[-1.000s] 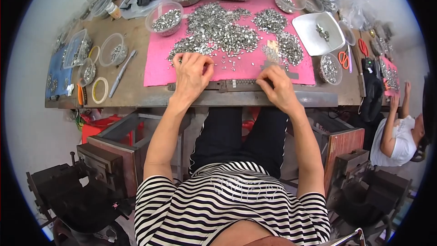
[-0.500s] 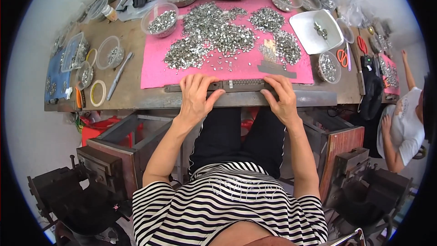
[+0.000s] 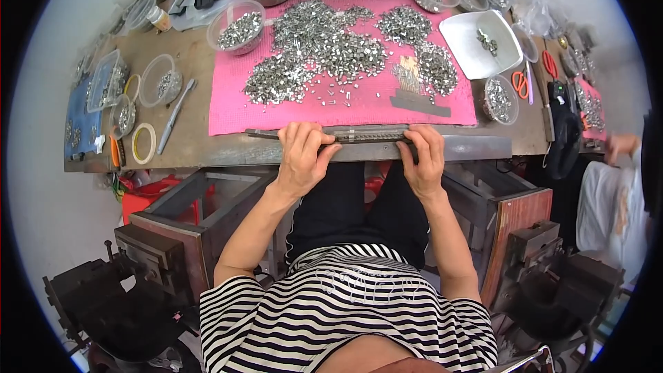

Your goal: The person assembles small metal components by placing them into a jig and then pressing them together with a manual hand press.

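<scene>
A long, dark, narrow bar [image 3: 369, 137] with a row of small slots lies along the front edge of the workbench. My left hand [image 3: 302, 159] grips it left of its middle, thumb on the near side and fingers over the far side. Toward its right end, my right hand [image 3: 423, 159] pinches it the same way. The bar's left end sticks out beyond my left hand. Just past it, on a pink mat [image 3: 231, 107], spread heaps of small silvery metal pieces [image 3: 345, 55]. A flat grey strip [image 3: 420, 106] and a bunch of thin pins [image 3: 407, 77] lie near the right heap.
Clear tubs of metal pieces [image 3: 237, 27] line the back and left. To the right are a white tray [image 3: 452, 38], another tub [image 3: 498, 100] and orange-handled scissors [image 3: 520, 85]. A tape roll [image 3: 143, 144] and a grey pen-like tool [image 3: 176, 116] lie left. Another person [image 3: 608, 193] is at far right.
The bar has tipped, so its slotted face looks narrower, and both hands have come slightly nearer to me with it. The other person's arm at far right has lowered.
</scene>
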Demonstrator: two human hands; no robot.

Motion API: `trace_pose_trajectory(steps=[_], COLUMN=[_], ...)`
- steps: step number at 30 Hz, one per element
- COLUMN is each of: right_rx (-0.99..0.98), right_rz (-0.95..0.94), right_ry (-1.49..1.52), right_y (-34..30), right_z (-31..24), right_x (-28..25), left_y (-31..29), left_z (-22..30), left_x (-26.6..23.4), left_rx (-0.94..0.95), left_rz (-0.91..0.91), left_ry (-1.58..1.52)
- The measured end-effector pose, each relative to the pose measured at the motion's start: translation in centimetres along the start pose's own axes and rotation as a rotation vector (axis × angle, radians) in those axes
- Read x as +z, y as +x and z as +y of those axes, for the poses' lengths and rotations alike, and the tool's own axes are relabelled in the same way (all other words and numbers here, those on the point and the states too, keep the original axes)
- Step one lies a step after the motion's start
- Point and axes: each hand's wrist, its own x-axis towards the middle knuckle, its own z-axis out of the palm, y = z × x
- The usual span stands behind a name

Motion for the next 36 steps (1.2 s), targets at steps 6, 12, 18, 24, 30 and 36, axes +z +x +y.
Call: trace_pose_trajectory(steps=[6,12,18,24,30,36], right_rx=[0.128,0.063,0.052,0.05,-0.091,-0.123], right_rz=[-0.267,-0.258,-0.372,-0.333,-0.441,-0.582], right_ry=[0.192,0.215,0.174,0.177,-0.069,0.169], right_y=[3.7,8.2,8.7,10.4,10.6,8.5], right_z=[0.6,1.6,2.7,2.0,1.8,1.1], right_x=[-1.9,0.1,4.2,5.9,6.0,2.4], left_y=[1.7,4.7,4.4,4.7,7.7,5.9], left_z=[-0.7,0.0,-1.9,-1.6,-2.1,-0.9], left_x=[-0.8,-0.1,-0.6,-0.8,2.3,0.0], left_rx=[-0.137,0.087,0.034,-0.025,-0.012,-0.002], left_rz=[-0.103,-0.318,-0.411,-0.446,-0.46,-0.514], left_ry=[0.014,0.11,0.267,0.251,0.255,0.15])
